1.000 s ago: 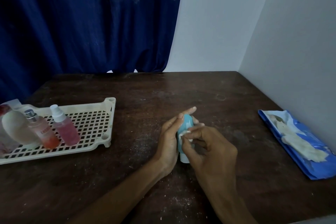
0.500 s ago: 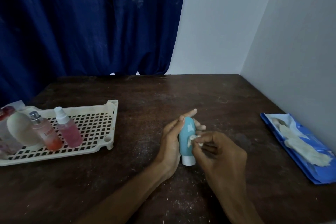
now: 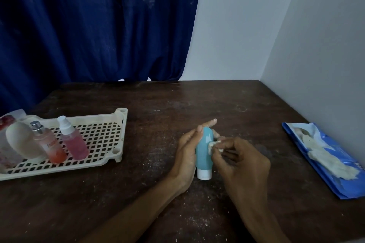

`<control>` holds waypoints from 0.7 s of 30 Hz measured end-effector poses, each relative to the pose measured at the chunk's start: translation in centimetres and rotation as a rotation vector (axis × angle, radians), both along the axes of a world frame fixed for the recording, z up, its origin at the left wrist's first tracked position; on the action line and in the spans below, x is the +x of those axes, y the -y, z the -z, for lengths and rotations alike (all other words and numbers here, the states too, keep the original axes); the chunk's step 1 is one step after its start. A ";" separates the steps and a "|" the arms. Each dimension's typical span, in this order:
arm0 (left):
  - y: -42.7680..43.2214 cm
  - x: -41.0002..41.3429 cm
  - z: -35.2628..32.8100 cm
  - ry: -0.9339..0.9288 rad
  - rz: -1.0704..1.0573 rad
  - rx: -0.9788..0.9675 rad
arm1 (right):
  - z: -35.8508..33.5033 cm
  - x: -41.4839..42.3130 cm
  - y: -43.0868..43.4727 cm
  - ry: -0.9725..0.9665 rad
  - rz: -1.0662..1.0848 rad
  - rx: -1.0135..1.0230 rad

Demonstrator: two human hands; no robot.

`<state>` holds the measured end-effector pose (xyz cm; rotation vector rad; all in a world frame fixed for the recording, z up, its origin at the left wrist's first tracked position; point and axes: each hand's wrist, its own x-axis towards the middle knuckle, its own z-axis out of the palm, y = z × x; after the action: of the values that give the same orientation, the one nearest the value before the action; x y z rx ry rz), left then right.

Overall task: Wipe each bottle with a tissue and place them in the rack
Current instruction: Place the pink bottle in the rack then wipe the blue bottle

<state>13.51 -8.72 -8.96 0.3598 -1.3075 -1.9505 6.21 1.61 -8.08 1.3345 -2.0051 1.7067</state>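
Table [image 3: 158, 104]: bearing everything.
Rack [image 3: 118, 116]: sitting far left, carrying other bottles [image 3: 76, 144].
Left hand [image 3: 187, 154]: clasping the teal bottle [image 3: 203, 154] between thumb and fingers, near centre.
Right hand [image 3: 243, 162]: pinching the tissue [image 3: 214, 145] against the bottle's side.
Teal bottle: standing cap-down; probably handling light, squeezable and smooth, so gripping mid-body looks safest.
Tissue: wadded small, soft, likely shredding.

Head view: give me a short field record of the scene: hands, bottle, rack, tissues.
left hand: holds teal bottle, cap down
right hand: pinches tissue against the bottle's side
rack: left on table; white bottle, perfume bottle, pink spray bottle lie in it
tissue pack: right, by the wall, open
stage: teal bottle not yet racked
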 end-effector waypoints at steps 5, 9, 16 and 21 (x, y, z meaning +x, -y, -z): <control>0.2 0.1 0.0 0.010 -0.022 -0.011 | -0.1 1.0 0.7 -0.065 -0.029 -0.016; 0.1 0.0 -0.1 -0.003 -0.006 0.019 | 0.3 0.7 -0.2 -0.084 -0.042 0.002; 0.1 0.1 -0.1 0.026 -0.013 -0.020 | -0.5 0.6 1.0 -0.091 -0.027 -0.026; 0.2 0.1 -0.1 0.017 -0.008 0.016 | 0.3 0.7 0.2 -0.106 -0.044 -0.029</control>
<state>13.57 -8.96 -8.86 0.3895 -1.2997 -1.9564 6.87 1.39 -8.39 1.4377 -1.9005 1.6403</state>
